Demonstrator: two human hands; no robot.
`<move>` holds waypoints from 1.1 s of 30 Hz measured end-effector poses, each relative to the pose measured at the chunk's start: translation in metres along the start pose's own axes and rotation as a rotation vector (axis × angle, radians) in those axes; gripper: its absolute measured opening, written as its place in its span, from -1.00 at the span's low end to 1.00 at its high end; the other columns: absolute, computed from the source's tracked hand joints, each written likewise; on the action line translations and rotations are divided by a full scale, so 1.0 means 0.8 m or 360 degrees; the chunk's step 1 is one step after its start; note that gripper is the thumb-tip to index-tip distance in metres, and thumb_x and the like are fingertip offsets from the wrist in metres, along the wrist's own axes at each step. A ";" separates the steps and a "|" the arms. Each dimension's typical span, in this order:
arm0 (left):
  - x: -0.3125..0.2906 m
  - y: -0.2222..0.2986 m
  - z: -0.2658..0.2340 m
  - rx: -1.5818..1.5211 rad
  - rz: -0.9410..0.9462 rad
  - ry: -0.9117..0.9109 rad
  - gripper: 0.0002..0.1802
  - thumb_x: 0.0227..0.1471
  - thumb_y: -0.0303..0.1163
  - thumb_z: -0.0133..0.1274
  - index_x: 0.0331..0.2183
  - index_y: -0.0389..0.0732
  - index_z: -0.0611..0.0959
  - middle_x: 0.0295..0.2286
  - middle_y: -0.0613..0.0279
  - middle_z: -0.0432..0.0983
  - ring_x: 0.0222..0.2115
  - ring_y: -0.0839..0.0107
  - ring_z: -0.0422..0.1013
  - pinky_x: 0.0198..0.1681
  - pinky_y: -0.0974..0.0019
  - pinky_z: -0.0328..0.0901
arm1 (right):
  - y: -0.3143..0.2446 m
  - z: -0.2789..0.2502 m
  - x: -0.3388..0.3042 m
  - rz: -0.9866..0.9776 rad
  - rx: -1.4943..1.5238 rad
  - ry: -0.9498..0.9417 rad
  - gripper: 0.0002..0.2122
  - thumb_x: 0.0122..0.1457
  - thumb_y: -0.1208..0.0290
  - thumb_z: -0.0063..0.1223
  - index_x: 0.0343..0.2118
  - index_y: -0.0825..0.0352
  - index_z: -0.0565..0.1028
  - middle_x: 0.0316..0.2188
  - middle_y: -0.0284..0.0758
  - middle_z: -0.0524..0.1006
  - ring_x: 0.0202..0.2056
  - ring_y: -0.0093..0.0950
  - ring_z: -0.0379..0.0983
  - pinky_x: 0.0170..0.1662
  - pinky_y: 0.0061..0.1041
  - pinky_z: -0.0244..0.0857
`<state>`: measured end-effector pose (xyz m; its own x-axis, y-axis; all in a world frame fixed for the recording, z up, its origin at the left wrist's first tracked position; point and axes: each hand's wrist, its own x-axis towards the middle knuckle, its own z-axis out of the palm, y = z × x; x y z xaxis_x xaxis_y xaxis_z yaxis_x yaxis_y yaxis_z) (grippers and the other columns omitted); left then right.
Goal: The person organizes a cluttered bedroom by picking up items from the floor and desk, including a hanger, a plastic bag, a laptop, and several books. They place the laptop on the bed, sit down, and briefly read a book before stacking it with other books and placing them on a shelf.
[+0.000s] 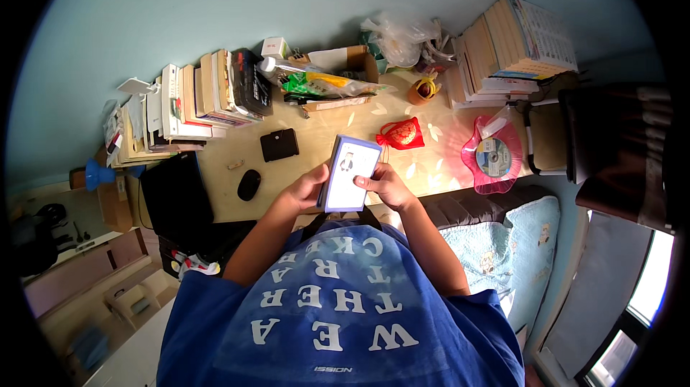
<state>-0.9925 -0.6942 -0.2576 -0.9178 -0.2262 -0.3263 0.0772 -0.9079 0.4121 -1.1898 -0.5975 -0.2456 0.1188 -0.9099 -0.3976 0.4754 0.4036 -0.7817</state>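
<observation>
In front of my chest, above the table's near edge, I hold a book-shaped item (pixel 345 184) with a white front, violet-blue edges and a small dark figure printed near its top. Whether it is a book or a flat box, I cannot tell. My left hand (pixel 307 187) grips its left side, fingers behind it. On the right side, my right hand (pixel 388 187) closes round it with the thumb on the front. Beyond it on the table lie a black wallet (pixel 279 145), a black computer mouse (pixel 249 185) and a red drawstring pouch (pixel 402 134).
A black laptop (pixel 176 189) sits at the table's left end. Books line the back left (pixel 208 92) and back right (pixel 496 45). Between them stands a cardboard box (pixel 365 63) of packets. A small brown pot (pixel 422 91) and a pink wavy dish (pixel 470 151) holding a disc are right.
</observation>
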 end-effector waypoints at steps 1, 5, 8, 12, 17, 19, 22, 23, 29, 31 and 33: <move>-0.003 0.002 0.002 -0.0010 -0.0034 -0.0101 -0.03 -0.15 0.20 0.19 0.11 -0.28 0.31 0.00 0.08 0.38 -0.02 0.26 0.37 0.06 0.16 0.28 | -0.004 0.003 0.000 0.0124 -0.0047 -0.0095 -0.63 0.12 0.39 0.18 -0.03 0.41 0.46 -0.19 -0.30 0.58 -0.11 -0.46 0.47 0.05 -0.44 0.26; 0.002 0.010 0.009 -0.0050 0.0051 -0.0249 0.03 -0.19 0.14 0.25 0.15 -0.29 0.24 0.02 0.04 0.36 -0.01 0.20 0.37 0.05 0.13 0.29 | 0.000 0.029 0.001 0.0210 0.0027 -0.0173 -0.57 0.18 0.30 0.11 0.04 0.45 0.38 -0.07 -0.26 0.50 -0.04 -0.45 0.42 0.08 -0.45 0.22; 0.011 0.025 0.016 0.0343 0.0186 -0.0137 -0.05 -0.21 0.04 0.24 0.11 -0.32 0.30 0.02 -0.13 0.35 0.06 0.05 0.30 0.12 0.05 0.22 | 0.014 0.051 0.000 0.0233 0.0576 0.0074 -0.55 0.23 0.19 0.03 0.04 0.44 0.37 -0.09 -0.28 0.49 -0.06 -0.45 0.42 0.03 -0.45 0.26; 0.007 0.040 0.029 0.0916 0.0418 0.0074 -0.15 -0.42 -0.10 0.39 -0.09 -0.34 0.45 -0.26 0.15 0.46 -0.28 0.44 0.42 -0.16 0.33 0.32 | 0.010 0.054 -0.006 0.0454 -0.0145 0.0452 -0.28 0.10 -0.22 -0.01 0.06 0.40 0.34 -0.04 -0.18 0.43 -0.04 -0.32 0.37 0.02 -0.25 0.25; -0.008 0.011 0.032 0.2132 0.0863 0.0230 0.08 -0.52 -0.31 0.43 0.07 -0.25 0.21 -0.09 0.00 0.32 -0.04 0.20 0.31 0.02 0.19 0.23 | -0.014 0.048 -0.022 0.0228 0.0256 0.0534 -0.07 0.05 -0.31 -0.06 0.26 0.40 0.02 0.13 0.08 0.25 0.17 -0.12 0.18 0.15 -0.11 0.11; -0.008 -0.004 0.014 0.2284 0.1136 0.0177 0.09 -0.56 -0.35 0.42 0.07 -0.21 0.21 -0.06 0.00 0.28 -0.02 0.17 0.30 0.03 0.18 0.23 | -0.003 0.060 -0.011 0.0146 -0.0357 0.0742 -0.12 0.06 -0.23 0.01 0.24 0.42 0.07 0.08 0.05 0.32 0.11 -0.16 0.27 0.12 -0.23 0.17; 0.007 -0.028 -0.026 0.1605 0.0897 -0.0004 0.05 -0.51 -0.31 0.40 0.06 -0.19 0.21 -0.05 0.07 0.26 -0.03 0.19 0.28 0.05 0.16 0.19 | 0.037 0.088 0.026 -0.0141 -0.1053 0.0920 -0.37 0.11 -0.03 0.07 0.05 0.43 0.27 -0.06 0.02 0.42 -0.07 -0.11 0.43 -0.05 -0.28 0.33; 0.015 -0.034 -0.041 0.1739 0.1028 0.0072 -0.07 -0.48 -0.31 0.38 -0.02 -0.20 0.28 -0.12 0.11 0.30 -0.08 0.24 0.31 0.00 0.19 0.21 | 0.051 0.095 0.038 -0.0233 -0.1343 0.0975 -0.44 0.13 0.01 0.05 0.01 0.41 0.28 -0.07 0.02 0.41 -0.08 -0.07 0.42 -0.08 -0.24 0.35; 0.058 -0.079 -0.095 0.0696 0.0696 0.0315 -0.54 -0.30 -0.32 0.32 -0.32 -0.24 0.47 -0.33 0.16 0.45 -0.32 0.33 0.41 -0.27 0.26 0.30 | 0.068 0.101 0.080 -0.0477 -0.1903 0.1266 -0.51 0.11 0.12 0.04 0.00 0.35 0.28 -0.06 -0.04 0.33 -0.04 -0.05 0.32 -0.05 -0.10 0.26; 0.055 -0.082 -0.095 0.1100 0.0858 0.0472 -0.53 -0.20 -0.38 0.23 -0.21 -0.24 0.42 -0.26 0.15 0.42 -0.25 0.33 0.37 -0.18 0.26 0.27 | 0.065 0.114 0.081 -0.0350 -0.2157 0.1150 -0.48 0.09 0.13 0.06 0.03 0.36 0.26 -0.05 -0.05 0.33 -0.04 -0.04 0.32 -0.06 -0.10 0.27; 0.038 -0.074 -0.094 0.2069 0.0903 0.0487 -0.53 -0.10 -0.41 0.15 -0.12 -0.24 0.37 -0.19 0.15 0.39 -0.17 0.34 0.33 -0.09 0.23 0.24 | 0.061 0.132 0.084 -0.0254 -0.2399 0.1153 -0.38 0.00 0.11 0.12 0.07 0.35 0.23 0.01 -0.07 0.29 -0.01 -0.06 0.28 -0.04 -0.11 0.24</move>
<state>-0.9961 -0.6741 -0.3556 -0.7541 -0.6553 0.0430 -0.1590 0.2458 0.9562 -1.0664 -0.6492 -0.2598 -0.4471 -0.8923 -0.0628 -0.8107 0.4339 -0.3931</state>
